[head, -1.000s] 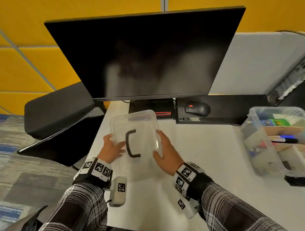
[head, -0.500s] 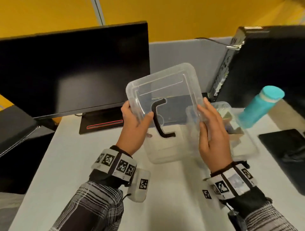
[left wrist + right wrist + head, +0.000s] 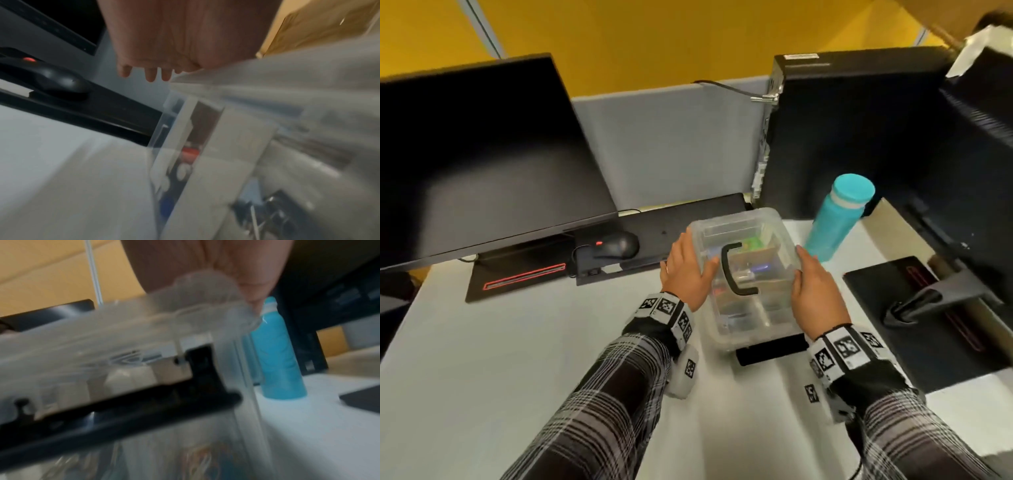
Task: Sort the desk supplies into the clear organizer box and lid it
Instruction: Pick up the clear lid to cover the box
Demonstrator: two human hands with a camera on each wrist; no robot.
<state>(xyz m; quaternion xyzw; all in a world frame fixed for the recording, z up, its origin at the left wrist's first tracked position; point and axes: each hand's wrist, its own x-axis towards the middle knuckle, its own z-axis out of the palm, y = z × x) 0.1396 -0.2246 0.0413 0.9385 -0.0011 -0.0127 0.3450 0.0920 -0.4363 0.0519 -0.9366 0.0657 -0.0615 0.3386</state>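
Note:
The clear organizer box [image 3: 753, 318] stands on the white desk and holds cardboard dividers, a green item and a blue marker. Its clear lid [image 3: 760, 233], with a black handle [image 3: 734, 272], lies over the top of the box; whether it is pressed home I cannot tell. My left hand [image 3: 685, 270] grips the lid's left edge, thumb on top. My right hand [image 3: 815, 294] grips the right edge. The wrist views are blurred: the left hand [image 3: 164, 40] sits at the lid [image 3: 267, 84] above the box wall [image 3: 174, 146], and the right hand [image 3: 226, 259] curls over the lid's rim [image 3: 144, 324].
A teal bottle [image 3: 835, 219] stands just right of the box, before a black computer tower [image 3: 842, 137]. A mouse [image 3: 616, 245] and a black keyboard [image 3: 678, 222] lie left of it under a monitor [image 3: 482, 154]. A black bar [image 3: 770, 349] lies at the box's near side, and a second monitor stand [image 3: 928, 301] is on the right.
Both hands carried the lid from the left of the desk, lifted it, moved it right and lowered it onto the organizer box.

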